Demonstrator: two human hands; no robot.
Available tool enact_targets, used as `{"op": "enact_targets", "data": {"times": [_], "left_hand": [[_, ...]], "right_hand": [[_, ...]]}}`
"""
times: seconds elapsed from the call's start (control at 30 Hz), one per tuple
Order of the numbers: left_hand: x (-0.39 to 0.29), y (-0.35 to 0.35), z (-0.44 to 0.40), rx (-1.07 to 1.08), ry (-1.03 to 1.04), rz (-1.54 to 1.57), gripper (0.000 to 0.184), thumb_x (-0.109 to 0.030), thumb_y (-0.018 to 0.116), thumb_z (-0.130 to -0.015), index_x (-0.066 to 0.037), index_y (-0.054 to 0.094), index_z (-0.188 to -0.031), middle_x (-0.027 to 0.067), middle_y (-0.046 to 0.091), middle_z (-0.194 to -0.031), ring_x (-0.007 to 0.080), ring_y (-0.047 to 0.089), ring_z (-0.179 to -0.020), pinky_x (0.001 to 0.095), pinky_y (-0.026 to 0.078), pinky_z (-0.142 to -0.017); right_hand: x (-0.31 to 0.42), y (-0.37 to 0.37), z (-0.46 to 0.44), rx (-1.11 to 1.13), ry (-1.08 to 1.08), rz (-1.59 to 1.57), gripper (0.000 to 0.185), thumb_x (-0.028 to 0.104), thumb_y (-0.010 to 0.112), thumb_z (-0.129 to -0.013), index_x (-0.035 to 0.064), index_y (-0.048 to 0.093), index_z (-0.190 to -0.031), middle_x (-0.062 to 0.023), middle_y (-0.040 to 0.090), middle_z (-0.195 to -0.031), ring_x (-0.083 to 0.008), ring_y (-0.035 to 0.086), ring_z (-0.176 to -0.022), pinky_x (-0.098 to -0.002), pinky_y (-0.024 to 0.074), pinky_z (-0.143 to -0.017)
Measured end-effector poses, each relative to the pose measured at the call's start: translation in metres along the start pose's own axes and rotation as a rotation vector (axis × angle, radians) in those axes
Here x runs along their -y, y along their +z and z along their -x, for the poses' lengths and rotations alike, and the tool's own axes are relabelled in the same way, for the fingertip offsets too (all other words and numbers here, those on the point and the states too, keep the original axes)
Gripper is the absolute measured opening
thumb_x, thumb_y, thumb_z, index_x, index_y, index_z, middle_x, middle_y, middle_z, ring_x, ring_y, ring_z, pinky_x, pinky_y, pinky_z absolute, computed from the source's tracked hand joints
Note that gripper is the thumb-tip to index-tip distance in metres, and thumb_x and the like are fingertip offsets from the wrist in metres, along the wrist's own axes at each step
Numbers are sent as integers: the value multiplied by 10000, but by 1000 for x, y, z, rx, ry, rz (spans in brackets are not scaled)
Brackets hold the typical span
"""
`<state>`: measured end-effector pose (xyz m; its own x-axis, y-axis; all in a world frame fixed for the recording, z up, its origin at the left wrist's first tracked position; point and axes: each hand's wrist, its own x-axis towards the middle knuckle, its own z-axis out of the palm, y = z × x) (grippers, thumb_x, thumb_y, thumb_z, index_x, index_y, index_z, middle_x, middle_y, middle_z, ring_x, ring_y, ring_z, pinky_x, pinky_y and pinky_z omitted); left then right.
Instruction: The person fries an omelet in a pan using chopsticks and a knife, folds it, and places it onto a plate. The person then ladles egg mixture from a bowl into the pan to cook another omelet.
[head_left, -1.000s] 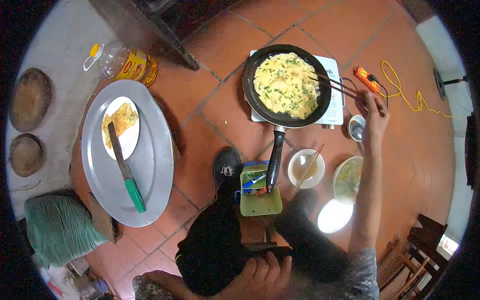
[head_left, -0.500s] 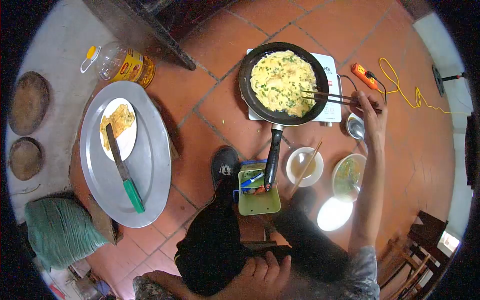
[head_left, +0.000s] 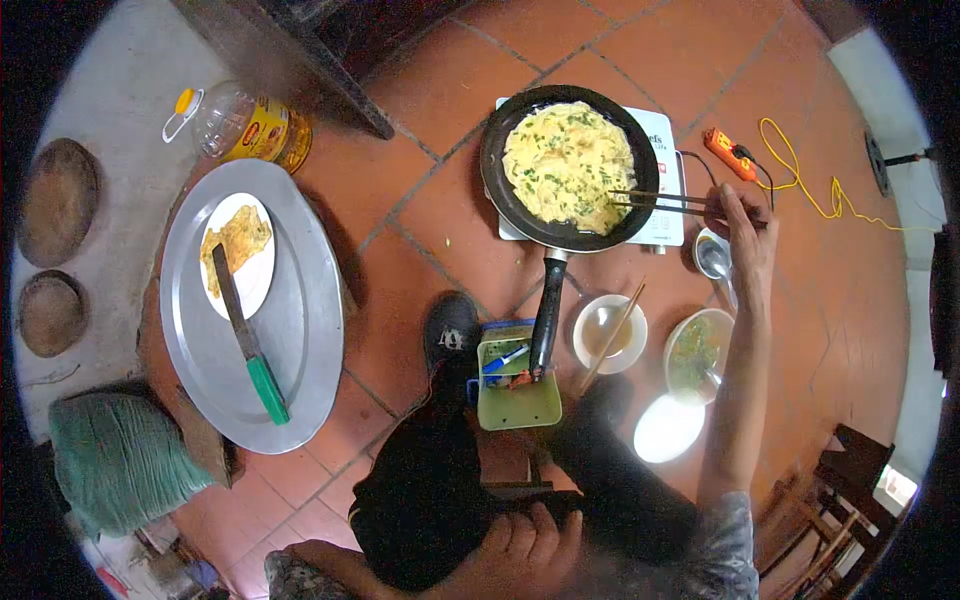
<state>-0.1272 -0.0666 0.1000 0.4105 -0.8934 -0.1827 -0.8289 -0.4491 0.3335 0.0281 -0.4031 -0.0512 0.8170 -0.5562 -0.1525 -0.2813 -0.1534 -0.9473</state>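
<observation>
My right hand (head_left: 745, 228) is closed around a pair of dark chopsticks (head_left: 665, 200). Their tips touch the right edge of a yellow egg omelette (head_left: 565, 165) flecked with chopped green herbs. It lies in a black frying pan (head_left: 495, 205) on a white portable cooker (head_left: 665, 225), the pan's handle pointing down towards me. Across my lap rests my left hand (head_left: 525, 550), its fingers laid over the dark trousers and holding nothing I can see. To the left, a cooked omelette piece (head_left: 240, 238) lies on a white plate (head_left: 262, 285), with a green-handled knife (head_left: 245, 335) across it.
The plate stands on an oval metal tray (head_left: 190, 370), near an oil bottle (head_left: 245, 125). Right of a green container (head_left: 520, 410) are a bowl with a chopstick (head_left: 590, 350), an egg-mixture bowl (head_left: 690, 350), a white plate (head_left: 668, 428) and a spooned small bowl (head_left: 708, 245). An orange power strip (head_left: 728, 155) lies behind.
The chopstick tips have shifted very slightly right and down at the omelette's edge. My right hand has moved only a little; the left stays still.
</observation>
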Motion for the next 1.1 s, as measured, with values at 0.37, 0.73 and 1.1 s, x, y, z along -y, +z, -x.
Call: {"op": "enact_targets", "data": {"times": [0.37, 0.73, 1.1], "left_hand": [[-1, 4, 1, -44, -4, -56, 355, -212, 411, -893, 1, 537, -1147, 203, 541, -985, 263, 487, -837, 377, 414, -778], [-8, 30, 7, -176, -32, -30, 326, -219, 445, -894, -13, 564, -1117, 188, 545, -961, 261, 497, -841, 387, 417, -790], [-11, 39, 8, -293, -40, -55, 326, -199, 443, -894, -6, 557, -1131, 196, 554, -973, 265, 507, -842, 380, 437, -763]], "right_hand": [[-3, 17, 13, 196, 63, -136, 256, 222, 599, -863, -30, 626, -900, -71, 620, -805, -125, 588, -716, -253, 484, -626], [8, -20, 21, 10, 31, 74, 219, 217, 596, -863, 3, 625, -826, -39, 606, -780, -114, 576, -719, -267, 499, -690], [-29, -12, 15, -111, 105, -101, 167, 157, 627, -830, -7, 620, -799, -37, 585, -665, -92, 533, -578, -221, 399, -492]]}}
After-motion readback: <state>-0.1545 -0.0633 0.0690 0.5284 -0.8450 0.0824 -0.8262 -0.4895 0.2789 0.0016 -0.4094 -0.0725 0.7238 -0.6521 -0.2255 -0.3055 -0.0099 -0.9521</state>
